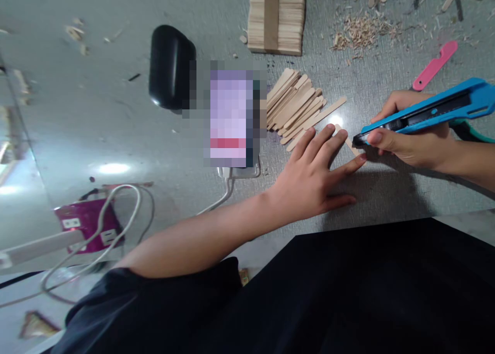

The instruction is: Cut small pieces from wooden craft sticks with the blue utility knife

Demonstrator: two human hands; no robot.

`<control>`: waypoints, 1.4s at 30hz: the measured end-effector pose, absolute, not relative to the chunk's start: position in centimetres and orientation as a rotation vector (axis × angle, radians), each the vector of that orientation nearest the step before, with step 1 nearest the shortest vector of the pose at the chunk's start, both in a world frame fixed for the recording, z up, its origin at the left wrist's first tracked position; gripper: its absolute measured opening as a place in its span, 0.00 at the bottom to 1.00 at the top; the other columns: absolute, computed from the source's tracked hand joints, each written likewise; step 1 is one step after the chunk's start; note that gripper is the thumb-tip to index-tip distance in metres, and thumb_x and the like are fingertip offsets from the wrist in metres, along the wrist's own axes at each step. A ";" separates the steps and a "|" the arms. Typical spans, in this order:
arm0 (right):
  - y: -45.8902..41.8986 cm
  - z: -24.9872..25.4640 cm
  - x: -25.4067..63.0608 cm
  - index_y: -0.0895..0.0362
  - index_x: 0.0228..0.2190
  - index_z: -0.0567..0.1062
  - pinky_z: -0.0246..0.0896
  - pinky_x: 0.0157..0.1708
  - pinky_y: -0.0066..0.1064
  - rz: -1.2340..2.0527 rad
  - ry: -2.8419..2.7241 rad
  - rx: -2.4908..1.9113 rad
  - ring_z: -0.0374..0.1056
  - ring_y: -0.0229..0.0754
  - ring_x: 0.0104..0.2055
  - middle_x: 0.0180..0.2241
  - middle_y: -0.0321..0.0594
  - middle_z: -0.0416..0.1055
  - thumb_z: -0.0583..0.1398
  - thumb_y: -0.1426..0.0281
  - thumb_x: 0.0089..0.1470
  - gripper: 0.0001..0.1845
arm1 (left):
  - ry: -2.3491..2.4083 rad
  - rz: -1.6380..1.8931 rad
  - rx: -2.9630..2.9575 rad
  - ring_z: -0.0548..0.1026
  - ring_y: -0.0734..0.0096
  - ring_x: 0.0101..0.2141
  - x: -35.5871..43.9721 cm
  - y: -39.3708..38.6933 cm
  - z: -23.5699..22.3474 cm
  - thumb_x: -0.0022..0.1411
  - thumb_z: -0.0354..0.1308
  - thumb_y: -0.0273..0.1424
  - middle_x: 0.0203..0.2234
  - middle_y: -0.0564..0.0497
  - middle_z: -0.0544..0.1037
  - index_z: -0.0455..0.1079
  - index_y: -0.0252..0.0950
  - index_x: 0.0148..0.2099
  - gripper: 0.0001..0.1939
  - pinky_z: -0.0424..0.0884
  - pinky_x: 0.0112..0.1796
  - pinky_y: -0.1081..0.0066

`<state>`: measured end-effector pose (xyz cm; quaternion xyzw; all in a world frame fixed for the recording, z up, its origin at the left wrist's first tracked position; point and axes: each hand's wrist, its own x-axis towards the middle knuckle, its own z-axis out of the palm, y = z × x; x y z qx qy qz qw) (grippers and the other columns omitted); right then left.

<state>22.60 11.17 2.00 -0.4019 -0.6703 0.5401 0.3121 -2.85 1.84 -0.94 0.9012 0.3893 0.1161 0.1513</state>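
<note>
My right hand (410, 137) grips a blue utility knife (429, 109), its tip pointing left. That tip meets a wooden craft stick (350, 141) lying on the grey tabletop (185, 153); whether the blade is cutting in, I cannot tell. Spread flat, my left hand (315, 171) has its fingertips at the same stick, which is partly hidden beneath them. Just beyond the left fingers lies a loose heap of craft sticks (297, 103), with one stick (328, 111) jutting out to the right.
At the back is a banded bundle of sticks (286, 18). Wood shavings (359, 31) and a pink folding knife (435, 65) lie at the right. A blurred phone (228, 116) is on a white cable (230, 186), near a black case (170, 67) and a purple power strip (91, 222).
</note>
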 end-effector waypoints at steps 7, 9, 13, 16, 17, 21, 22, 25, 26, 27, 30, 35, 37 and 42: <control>10.6 2.5 22.8 0.50 0.28 0.77 0.62 0.24 0.35 1.092 -1.987 -1.199 0.71 0.38 0.24 0.24 0.31 0.77 0.73 0.65 0.57 0.11 | 1.114 0.338 2.616 0.57 0.29 0.77 -3.0 1.8 -1.1 0.71 0.63 0.60 0.76 0.31 0.59 0.62 0.47 0.79 0.43 0.53 0.73 0.33; 10.4 2.7 22.9 0.50 0.28 0.77 0.63 0.25 0.35 1.004 -2.037 -1.217 0.71 0.38 0.25 0.25 0.31 0.78 0.70 0.67 0.57 0.09 | 1.114 0.332 2.623 0.57 0.29 0.77 -3.0 1.8 -1.0 0.71 0.62 0.60 0.76 0.31 0.58 0.61 0.48 0.79 0.43 0.54 0.72 0.33; 10.4 2.9 23.0 0.49 0.27 0.76 0.64 0.25 0.34 0.970 -2.055 -1.213 0.70 0.38 0.24 0.25 0.31 0.77 0.69 0.68 0.57 0.08 | 1.109 0.339 2.634 0.58 0.27 0.76 -2.9 1.9 -1.0 0.72 0.61 0.60 0.75 0.28 0.59 0.62 0.47 0.79 0.43 0.55 0.72 0.33; 10.5 2.9 23.1 0.49 0.29 0.77 0.65 0.24 0.34 1.005 -2.109 -1.219 0.69 0.38 0.24 0.25 0.31 0.76 0.69 0.66 0.59 0.07 | 1.109 0.337 2.640 0.58 0.27 0.76 -2.9 1.8 -1.0 0.72 0.61 0.60 0.75 0.28 0.59 0.62 0.46 0.79 0.43 0.55 0.72 0.33; 10.5 2.9 23.2 0.49 0.30 0.77 0.65 0.24 0.34 1.015 -2.115 -1.223 0.68 0.37 0.23 0.25 0.32 0.76 0.68 0.66 0.60 0.07 | 1.109 0.336 2.640 0.58 0.27 0.76 -2.9 1.8 -1.0 0.72 0.62 0.60 0.75 0.28 0.59 0.62 0.46 0.79 0.43 0.55 0.72 0.33; 10.4 2.8 23.2 0.49 0.30 0.78 0.64 0.24 0.33 1.024 -2.089 -1.253 0.68 0.37 0.23 0.25 0.31 0.76 0.68 0.66 0.59 0.06 | 1.113 0.343 2.631 0.58 0.28 0.76 -2.9 1.8 -1.1 0.71 0.62 0.60 0.75 0.29 0.59 0.62 0.47 0.79 0.43 0.54 0.72 0.33; 10.4 2.8 23.2 0.50 0.30 0.79 0.64 0.24 0.32 1.028 -2.091 -1.264 0.68 0.37 0.23 0.25 0.31 0.76 0.68 0.65 0.60 0.06 | 1.115 0.344 2.629 0.58 0.28 0.76 -2.9 1.7 -1.1 0.71 0.62 0.61 0.75 0.29 0.59 0.62 0.47 0.79 0.44 0.54 0.72 0.33; 10.4 3.2 23.1 0.50 0.30 0.79 0.67 0.25 0.33 1.046 -2.120 -1.306 0.69 0.38 0.24 0.25 0.32 0.76 0.68 0.63 0.60 0.08 | 1.120 0.342 2.621 0.58 0.29 0.76 -3.0 1.7 -1.1 0.71 0.61 0.61 0.76 0.30 0.59 0.62 0.48 0.79 0.44 0.53 0.72 0.34; 10.4 3.3 23.1 0.50 0.30 0.79 0.67 0.25 0.33 1.050 -2.132 -1.315 0.70 0.38 0.25 0.25 0.32 0.76 0.68 0.62 0.60 0.08 | 1.119 0.341 2.618 0.57 0.28 0.76 -3.0 1.7 -1.1 0.71 0.61 0.61 0.76 0.30 0.59 0.62 0.48 0.79 0.44 0.53 0.73 0.34; 10.4 3.4 23.1 0.50 0.30 0.79 0.67 0.25 0.33 1.049 -2.137 -1.319 0.70 0.38 0.24 0.25 0.32 0.76 0.68 0.62 0.60 0.08 | 1.118 0.342 2.615 0.57 0.28 0.76 -3.0 1.7 -1.1 0.71 0.62 0.62 0.76 0.29 0.59 0.62 0.47 0.79 0.44 0.53 0.72 0.33; 10.4 3.5 23.0 0.50 0.29 0.79 0.66 0.23 0.33 1.046 -2.115 -1.321 0.69 0.38 0.23 0.24 0.32 0.76 0.68 0.61 0.58 0.08 | 1.118 0.332 2.599 0.57 0.29 0.77 -3.0 1.7 -1.1 0.70 0.63 0.61 0.77 0.30 0.58 0.62 0.48 0.80 0.45 0.52 0.73 0.34; 10.2 3.3 23.1 0.50 0.30 0.80 0.66 0.25 0.32 0.972 -2.170 -1.279 0.68 0.38 0.23 0.24 0.32 0.76 0.68 0.63 0.58 0.06 | 1.119 0.317 2.579 0.56 0.28 0.77 -3.0 1.8 -0.9 0.69 0.65 0.59 0.77 0.32 0.58 0.62 0.49 0.80 0.45 0.52 0.73 0.32; 10.0 3.0 23.1 0.50 0.30 0.79 0.67 0.28 0.34 0.867 -2.249 -1.153 0.68 0.38 0.24 0.25 0.33 0.76 0.67 0.63 0.59 0.06 | 1.106 0.327 2.581 0.57 0.27 0.77 -2.9 1.8 -0.8 0.70 0.65 0.58 0.76 0.30 0.59 0.63 0.47 0.79 0.43 0.53 0.72 0.31; 9.8 2.6 22.9 0.49 0.29 0.74 0.64 0.29 0.37 0.770 -2.304 -1.048 0.63 0.39 0.23 0.22 0.31 0.70 0.66 0.64 0.57 0.07 | 1.100 0.319 2.585 0.57 0.25 0.76 -2.8 1.8 -0.5 0.70 0.66 0.55 0.76 0.28 0.59 0.65 0.45 0.78 0.41 0.55 0.72 0.29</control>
